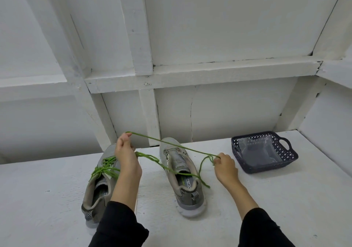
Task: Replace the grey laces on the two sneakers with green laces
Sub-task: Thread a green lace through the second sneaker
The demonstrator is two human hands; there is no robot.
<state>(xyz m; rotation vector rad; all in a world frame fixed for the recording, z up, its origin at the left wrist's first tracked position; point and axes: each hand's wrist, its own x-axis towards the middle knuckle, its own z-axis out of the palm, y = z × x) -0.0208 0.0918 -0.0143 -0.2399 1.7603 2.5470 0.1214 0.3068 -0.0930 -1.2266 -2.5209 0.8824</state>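
Head view: green lace [172,145] between hands.

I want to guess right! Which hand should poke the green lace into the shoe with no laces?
Probably the right hand: it pinches the green lace beside the unlaced sneaker; the left hand is over the laced sneaker.

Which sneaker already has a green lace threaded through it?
The left sneaker, partly behind the left hand; the right sneaker has bare eyelets, the loose green lace only crossing over it.
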